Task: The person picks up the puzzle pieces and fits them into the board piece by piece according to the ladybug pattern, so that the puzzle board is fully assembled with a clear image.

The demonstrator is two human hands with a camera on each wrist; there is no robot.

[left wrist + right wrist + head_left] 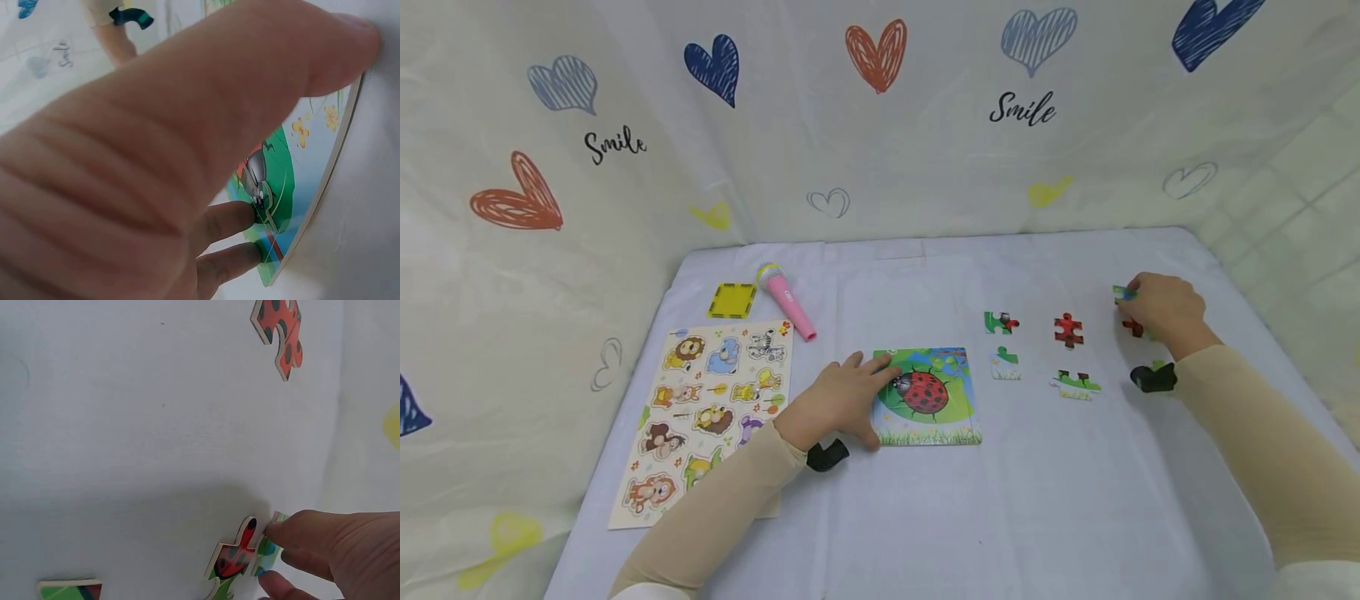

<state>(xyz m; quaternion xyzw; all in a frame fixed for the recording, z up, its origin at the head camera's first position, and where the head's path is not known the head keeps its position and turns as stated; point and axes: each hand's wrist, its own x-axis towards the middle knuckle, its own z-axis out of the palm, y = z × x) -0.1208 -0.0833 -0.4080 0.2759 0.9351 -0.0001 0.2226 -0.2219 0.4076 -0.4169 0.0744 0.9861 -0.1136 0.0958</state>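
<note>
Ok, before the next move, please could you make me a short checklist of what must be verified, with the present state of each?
1. Left hand on the ladybug board: ok, it rests at the left side.
2. Right hand on the green and blue piece: ok, its fingers hold it.
3. That piece lifted off the table: cannot tell.
4. Clear space between it and the neighbouring red piece: not ok, they lie close together.
5. Pink microphone away from both hands: ok, it lies beyond the left hand.
</note>
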